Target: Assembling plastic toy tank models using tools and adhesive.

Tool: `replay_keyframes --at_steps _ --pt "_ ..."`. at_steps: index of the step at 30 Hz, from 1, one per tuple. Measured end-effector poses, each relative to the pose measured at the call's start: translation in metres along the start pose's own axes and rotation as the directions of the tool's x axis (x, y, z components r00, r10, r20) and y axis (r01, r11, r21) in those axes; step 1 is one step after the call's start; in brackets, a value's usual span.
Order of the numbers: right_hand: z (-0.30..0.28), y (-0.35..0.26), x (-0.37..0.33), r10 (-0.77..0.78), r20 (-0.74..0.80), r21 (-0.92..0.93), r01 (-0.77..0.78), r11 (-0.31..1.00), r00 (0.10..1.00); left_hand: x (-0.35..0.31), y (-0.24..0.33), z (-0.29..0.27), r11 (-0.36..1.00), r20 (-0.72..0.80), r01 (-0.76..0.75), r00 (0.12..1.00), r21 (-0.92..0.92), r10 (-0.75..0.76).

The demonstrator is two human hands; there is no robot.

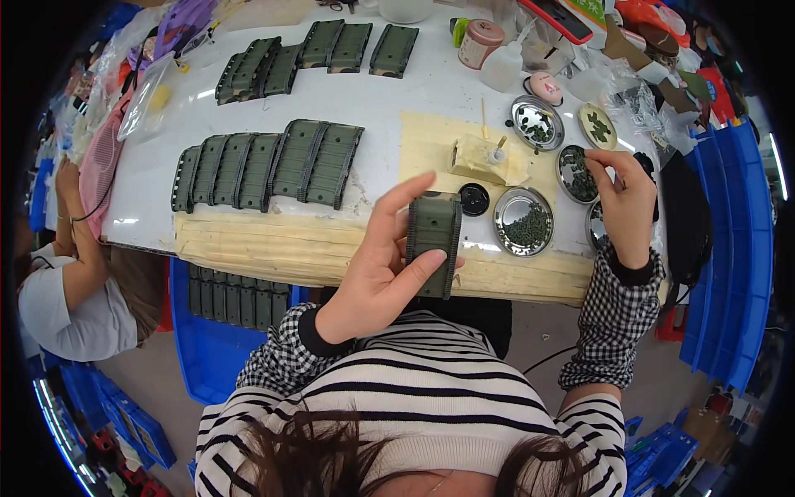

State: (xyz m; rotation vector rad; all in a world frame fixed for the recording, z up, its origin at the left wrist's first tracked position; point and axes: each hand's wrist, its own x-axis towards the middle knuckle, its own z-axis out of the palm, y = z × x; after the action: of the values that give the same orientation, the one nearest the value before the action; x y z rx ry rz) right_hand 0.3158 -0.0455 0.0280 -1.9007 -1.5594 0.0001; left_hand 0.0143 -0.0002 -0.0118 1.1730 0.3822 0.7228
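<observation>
My left hand [370, 286] holds a dark green ribbed plastic panel [435, 224] upright over the table's front edge, thumb across its face and index finger stretched out beyond it. My right hand [627, 203] is over a round metal dish [561, 172] of small dark green pieces, thumb and fingertips pinched together at its rim. Whatever lies between those fingertips is too small to make out. Nearer me stands another metal dish [498, 234] of small green pieces. A black round cap [474, 200] lies between that dish and the panel.
Similar green panels [315, 161] stand in two rows on the white table [149, 178]. Behind the dishes are a tape-covered block [484, 161], a pink-lidded jar [480, 43] and a white squeeze bottle [502, 68]. More panels fill a blue bin [195, 364] below. Another person [79, 290] sits at left.
</observation>
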Motion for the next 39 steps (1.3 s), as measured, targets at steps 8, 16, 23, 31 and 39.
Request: replay_keyframes --at_steps 8,16,23,31,39 --pt "0.008 -0.061 -0.026 -0.111 -0.031 0.135 0.114 0.984 0.993 0.001 -0.002 -0.001 0.991 0.02 0.128 0.991 0.048 -0.13" --pt "0.034 -0.107 -0.055 -0.355 0.058 0.318 0.32 0.892 0.933 0.002 -0.011 0.005 0.981 -0.058 0.032 0.998 0.189 -0.021" --pt "0.045 -0.117 -0.061 -0.299 0.045 0.323 0.27 0.907 0.953 0.001 -0.015 -0.009 0.909 -0.008 -0.05 0.998 0.414 0.058" --pt "0.039 -0.113 -0.061 -0.07 -0.007 0.336 0.068 0.94 0.998 -0.002 -0.013 -0.001 0.998 -0.072 0.061 0.995 -0.035 -0.063" --pt "0.026 -0.002 -0.02 -0.105 -0.269 -0.129 0.072 0.989 0.957 -0.001 -0.01 -0.001 0.989 -0.084 0.093 0.991 -0.113 -0.103"
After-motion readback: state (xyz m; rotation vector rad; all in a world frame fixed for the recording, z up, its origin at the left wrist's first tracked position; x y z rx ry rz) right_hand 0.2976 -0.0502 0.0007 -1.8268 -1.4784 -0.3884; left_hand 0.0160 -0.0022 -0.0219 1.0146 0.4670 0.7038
